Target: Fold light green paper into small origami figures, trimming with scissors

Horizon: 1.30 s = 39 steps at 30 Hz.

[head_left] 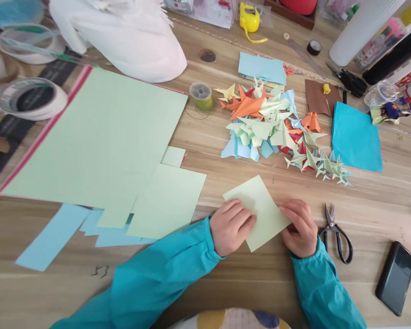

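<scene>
A square of pale green paper [264, 205] lies turned cornerwise on the wooden table in front of me. My left hand [232, 227] rests on its left side, fingers bent over the paper and the thumb hidden. At the right corner, my right hand [299, 227] pinches the paper between thumb and fingers. Just right of that hand lie black-handled scissors [335, 230], blades slightly apart. Beyond the paper is a pile of folded paper cranes [270, 119] in green, orange, blue and red.
Large green sheets [106, 137] cover the left, with blue strips [53, 237] under them. A thread spool [202, 96], blue paper squares [356, 136] and a yellow tape measure [249, 18] lie farther back. A black phone [395, 278] is at right; a white high-heeled shoe shape [133, 41] stands back left.
</scene>
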Each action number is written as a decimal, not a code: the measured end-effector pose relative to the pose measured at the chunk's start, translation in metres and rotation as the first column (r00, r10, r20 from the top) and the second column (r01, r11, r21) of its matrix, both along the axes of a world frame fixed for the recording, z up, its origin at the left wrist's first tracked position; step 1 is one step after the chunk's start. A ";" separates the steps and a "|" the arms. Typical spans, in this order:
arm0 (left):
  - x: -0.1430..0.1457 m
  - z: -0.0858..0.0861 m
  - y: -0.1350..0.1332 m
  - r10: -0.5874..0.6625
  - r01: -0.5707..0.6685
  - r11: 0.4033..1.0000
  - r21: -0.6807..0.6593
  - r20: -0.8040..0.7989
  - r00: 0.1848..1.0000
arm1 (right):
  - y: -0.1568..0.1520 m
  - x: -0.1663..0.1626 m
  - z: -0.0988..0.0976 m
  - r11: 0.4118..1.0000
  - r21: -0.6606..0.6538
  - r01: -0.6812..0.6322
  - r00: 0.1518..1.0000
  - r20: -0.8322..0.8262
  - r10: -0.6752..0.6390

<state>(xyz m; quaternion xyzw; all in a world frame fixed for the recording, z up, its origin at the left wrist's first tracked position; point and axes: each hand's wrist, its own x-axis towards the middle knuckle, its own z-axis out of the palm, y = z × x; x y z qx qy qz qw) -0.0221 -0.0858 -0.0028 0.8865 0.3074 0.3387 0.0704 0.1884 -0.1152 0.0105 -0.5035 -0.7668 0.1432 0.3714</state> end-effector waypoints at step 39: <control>-0.016 0.011 0.001 0.259 -0.184 0.911 -0.369 0.166 0.951 | -0.008 -0.002 -0.006 0.932 -0.145 0.331 0.941 -0.018 -0.337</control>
